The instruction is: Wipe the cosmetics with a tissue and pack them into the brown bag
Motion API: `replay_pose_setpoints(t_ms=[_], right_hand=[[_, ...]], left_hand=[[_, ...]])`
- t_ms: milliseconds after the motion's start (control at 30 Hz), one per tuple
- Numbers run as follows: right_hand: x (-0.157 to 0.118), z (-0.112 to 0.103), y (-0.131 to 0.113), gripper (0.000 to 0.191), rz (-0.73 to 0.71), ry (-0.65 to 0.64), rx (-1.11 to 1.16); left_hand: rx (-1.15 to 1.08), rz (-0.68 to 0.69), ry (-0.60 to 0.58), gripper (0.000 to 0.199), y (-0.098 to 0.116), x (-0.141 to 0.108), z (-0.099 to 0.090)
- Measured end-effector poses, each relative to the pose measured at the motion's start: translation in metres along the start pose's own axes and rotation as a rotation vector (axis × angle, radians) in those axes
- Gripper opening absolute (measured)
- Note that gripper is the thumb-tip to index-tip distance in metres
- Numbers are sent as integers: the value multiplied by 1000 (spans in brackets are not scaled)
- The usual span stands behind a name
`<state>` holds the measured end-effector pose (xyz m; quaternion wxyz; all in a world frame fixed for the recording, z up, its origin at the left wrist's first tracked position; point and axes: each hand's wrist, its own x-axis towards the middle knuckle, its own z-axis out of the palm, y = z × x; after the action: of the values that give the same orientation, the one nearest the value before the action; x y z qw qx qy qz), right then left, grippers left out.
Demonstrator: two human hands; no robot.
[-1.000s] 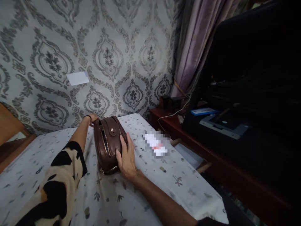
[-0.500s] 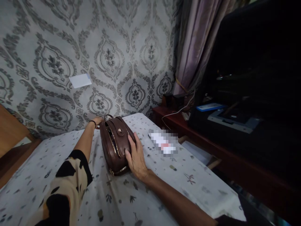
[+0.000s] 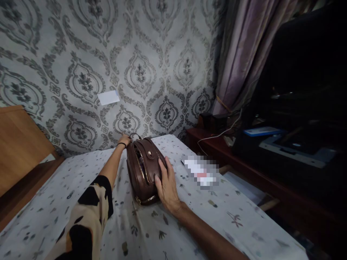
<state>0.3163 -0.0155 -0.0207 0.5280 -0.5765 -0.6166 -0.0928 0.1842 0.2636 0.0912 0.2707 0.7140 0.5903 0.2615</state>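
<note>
While the bag (image 3: pixel 145 171) rests on the sheet (image 3: pixel 148 234) at seven o'clock from centre, the right hand (image 3: pixel 168 191) lies unclenched against its four-o'clock side; the left hand (image 3: pixel 124 139) meets its eleven-o'clock end, grip indeterminable.

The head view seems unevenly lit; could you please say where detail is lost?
In the head view, near-black shadow swallows detail at far right; also in the head view, mosaic blocks obscure the pale item beside the brown bag, whose clasp catches a glint.
</note>
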Motion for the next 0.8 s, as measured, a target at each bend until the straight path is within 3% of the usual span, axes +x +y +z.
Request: replay_pose_setpoints(t_ms=[267,400,600,700,800], right_hand=[[1,3,0,58,-7,20,-6],[2,4,0,57,-16,19,-7],[3,-4,-2,49,14,-1,-4],[22,-15,-8,43,25,-27,-23],[57,-23,-22,46,63,-135,-78]], left_hand=[[272,68,105,31,6,-14,8],[292,101,161,19,3,-21,12],[221,85,169,28,-2,-18,12],[159,54,128,35,-6,-10,8],[112,7,83,36,-9,-2,6]])
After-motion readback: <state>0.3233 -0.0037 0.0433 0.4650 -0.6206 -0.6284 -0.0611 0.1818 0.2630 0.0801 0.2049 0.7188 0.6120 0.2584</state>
